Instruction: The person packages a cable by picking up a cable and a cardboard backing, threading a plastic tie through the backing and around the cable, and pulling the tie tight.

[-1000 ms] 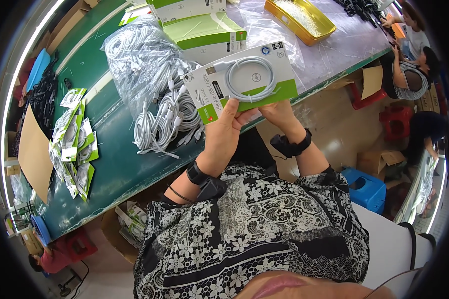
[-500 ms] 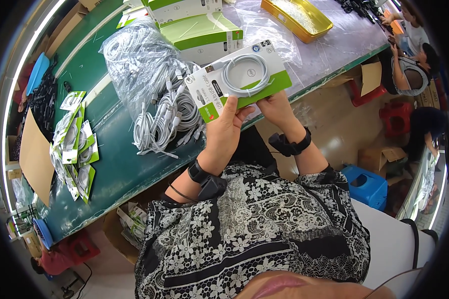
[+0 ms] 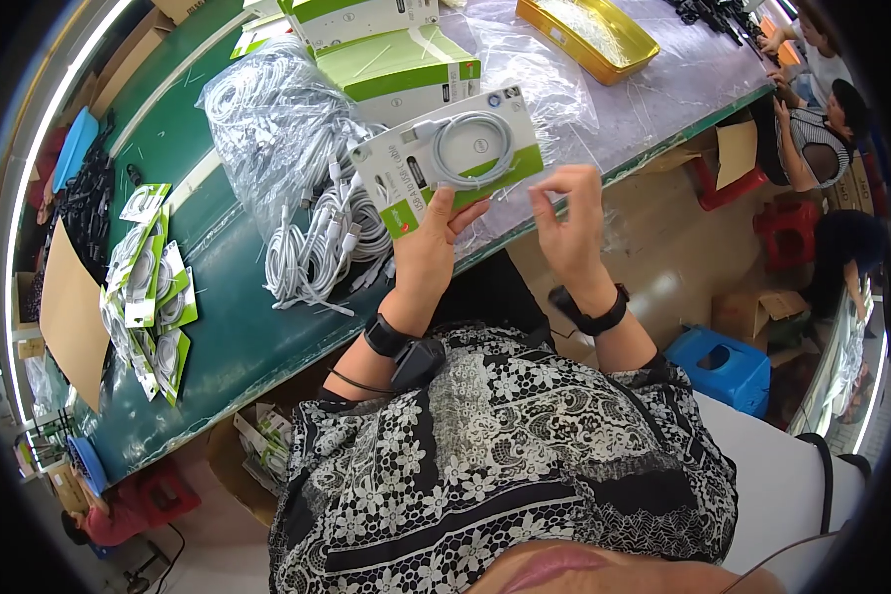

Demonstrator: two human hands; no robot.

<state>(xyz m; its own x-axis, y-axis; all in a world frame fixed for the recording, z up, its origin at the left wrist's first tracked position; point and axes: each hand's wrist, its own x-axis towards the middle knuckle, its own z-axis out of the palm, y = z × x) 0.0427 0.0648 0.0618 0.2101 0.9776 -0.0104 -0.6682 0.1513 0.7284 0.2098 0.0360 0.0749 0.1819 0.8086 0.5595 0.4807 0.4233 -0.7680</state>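
My left hand (image 3: 427, 249) grips the lower edge of a white and green cable card (image 3: 396, 178), its thumb lying on the front. A coiled white USB cable (image 3: 439, 163) sits on the card's face. Just to the right of the card, apart from it, is my right hand (image 3: 574, 223), its fingers curled toward the thumb. Whatever that pinch may hold is too small to make out. Beyond the card lie loose bundles of white cables (image 3: 317, 247), partly inside a clear plastic bag (image 3: 262, 109).
Finished-looking carded cables (image 3: 148, 287) are piled on the green table (image 3: 223, 337) at left, beside a brown cardboard sheet (image 3: 69, 307). Green and white boxes (image 3: 406, 84) and a yellow tray (image 3: 604, 54) of thin clear strips stand at the back. A blue stool (image 3: 718, 371) is at right.
My right hand has let go of the card and moved right, its fingers curling. The card, in my left hand, has shifted slightly left.
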